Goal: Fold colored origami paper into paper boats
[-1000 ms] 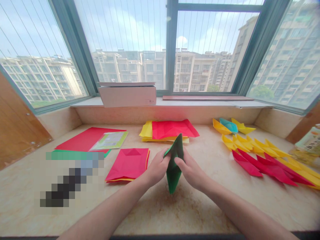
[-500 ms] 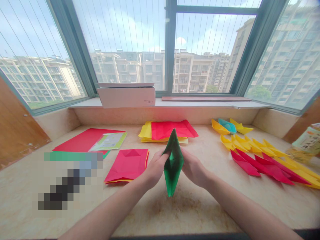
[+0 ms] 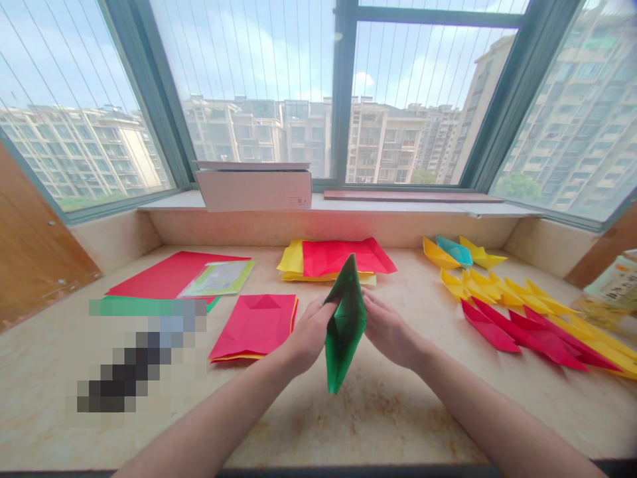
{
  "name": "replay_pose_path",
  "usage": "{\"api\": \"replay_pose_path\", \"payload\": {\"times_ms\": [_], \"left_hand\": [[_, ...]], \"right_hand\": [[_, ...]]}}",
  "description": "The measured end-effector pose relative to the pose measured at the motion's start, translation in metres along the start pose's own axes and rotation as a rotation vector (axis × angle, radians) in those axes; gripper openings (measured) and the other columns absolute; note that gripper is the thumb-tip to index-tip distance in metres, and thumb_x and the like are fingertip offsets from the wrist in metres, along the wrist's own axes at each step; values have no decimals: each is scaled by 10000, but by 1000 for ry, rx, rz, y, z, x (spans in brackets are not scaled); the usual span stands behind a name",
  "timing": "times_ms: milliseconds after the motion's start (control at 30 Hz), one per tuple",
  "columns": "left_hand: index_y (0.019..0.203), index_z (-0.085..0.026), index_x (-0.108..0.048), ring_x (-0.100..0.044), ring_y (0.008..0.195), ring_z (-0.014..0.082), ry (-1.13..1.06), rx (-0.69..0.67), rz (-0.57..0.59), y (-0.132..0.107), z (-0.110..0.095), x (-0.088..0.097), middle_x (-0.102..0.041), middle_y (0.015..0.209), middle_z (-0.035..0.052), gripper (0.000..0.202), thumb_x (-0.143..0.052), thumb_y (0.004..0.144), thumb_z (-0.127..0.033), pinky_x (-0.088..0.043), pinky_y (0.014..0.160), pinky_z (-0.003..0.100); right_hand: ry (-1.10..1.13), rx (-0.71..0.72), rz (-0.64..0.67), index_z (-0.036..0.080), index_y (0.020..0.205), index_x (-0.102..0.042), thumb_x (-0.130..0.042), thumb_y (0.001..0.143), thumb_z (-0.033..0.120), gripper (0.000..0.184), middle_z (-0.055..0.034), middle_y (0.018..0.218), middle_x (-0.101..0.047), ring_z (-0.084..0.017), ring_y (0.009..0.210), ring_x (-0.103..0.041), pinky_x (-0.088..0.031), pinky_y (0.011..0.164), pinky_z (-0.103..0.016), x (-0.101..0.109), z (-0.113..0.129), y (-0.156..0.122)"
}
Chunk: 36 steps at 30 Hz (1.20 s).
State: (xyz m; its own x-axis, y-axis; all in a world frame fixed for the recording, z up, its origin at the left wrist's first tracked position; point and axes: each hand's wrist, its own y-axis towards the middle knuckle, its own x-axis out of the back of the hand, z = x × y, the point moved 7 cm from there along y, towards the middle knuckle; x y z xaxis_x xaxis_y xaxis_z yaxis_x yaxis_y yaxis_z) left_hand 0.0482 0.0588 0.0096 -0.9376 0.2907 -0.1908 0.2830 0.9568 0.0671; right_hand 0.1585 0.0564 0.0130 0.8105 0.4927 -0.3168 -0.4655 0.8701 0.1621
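Observation:
A green paper boat [image 3: 347, 318] is held up above the counter, long and pointed at both ends, its hollow side facing me. My left hand [image 3: 311, 335] grips its left wall, with the thumb over the edge and the fingers mostly behind the paper. On the other side, my right hand [image 3: 391, 328] presses against the right wall with its fingers held together, partly hidden by the boat. Left of my left hand lies a stack of folded red and yellow paper [image 3: 256, 326].
Red and yellow sheets [image 3: 343, 259] lie at the back. Finished red boats [image 3: 527, 335], yellow boats [image 3: 482, 285] and a blue boat [image 3: 454, 251] stand at right, near a jar [image 3: 614, 285]. A red sheet [image 3: 159, 275] lies at left; a white box [image 3: 253, 189] sits on the sill.
The green boat has tilted slightly, its top leaning right and its bottom tip shifting left. My right hand has turned a little along its wall. The view has shifted slightly.

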Motion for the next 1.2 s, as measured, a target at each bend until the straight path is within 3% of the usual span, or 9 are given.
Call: {"api": "replay_pose_path", "payload": {"times_ms": [433,667,800,900,1000,1100,1200], "left_hand": [[1043,-154,-716,-624,1016,283,-12,-33,-51,2,-1,3,-739,967,68,340,-594,849,-406,-474,900,357],[1105,-146,-700,-636,1025,283,-38,-11,-21,2,-5,2,-735,1020,90,388,-571,871,-426,-471,910,360],[1130,-141,-689,-630,990,273,5,-43,-19,3,-9,1,-732,969,77,383,-537,889,-396,-471,884,348],[1087,-149,-703,-617,911,252,146,-98,-27,3,-13,0,-717,914,59,335,-510,897,-346,-473,809,326],[1079,-175,-705,-594,873,231,312,-217,-42,3,-19,-4,-699,912,45,298,-494,907,-298,-456,790,312],[1092,-174,-695,-585,883,231,413,-292,-63,3,-20,-6,-691,935,53,295,-472,922,-266,-444,816,319],[1089,-149,-688,-584,884,236,443,-268,-65,6,-15,-6,-691,936,71,308,-437,929,-228,-446,813,329]], "right_hand": [[0,75,-72,243,1262,-584,-674,820,551,547,-78,1124,-698,-263,1040,-642,-503,817,-352,0,3,1],[-40,43,21,291,1368,-512,-661,836,540,606,-83,1198,-676,-272,1081,-637,-480,939,-419,-6,5,-3],[-72,82,17,283,1373,-509,-618,884,475,537,-72,1178,-676,-262,1092,-622,-466,958,-421,-6,4,0],[-194,144,-53,263,1280,-581,-577,903,379,394,-47,1088,-685,-254,1073,-600,-469,924,-399,0,0,3],[-418,237,-228,210,983,-652,-537,891,306,176,-25,877,-655,-227,863,-589,-485,776,-354,12,0,5],[-573,290,-333,199,809,-576,-469,924,311,194,-12,763,-586,-190,712,-522,-457,671,-329,15,3,4],[-634,299,-325,204,812,-535,-416,963,334,232,-9,764,-570,-182,701,-511,-447,664,-325,13,9,2]]}}
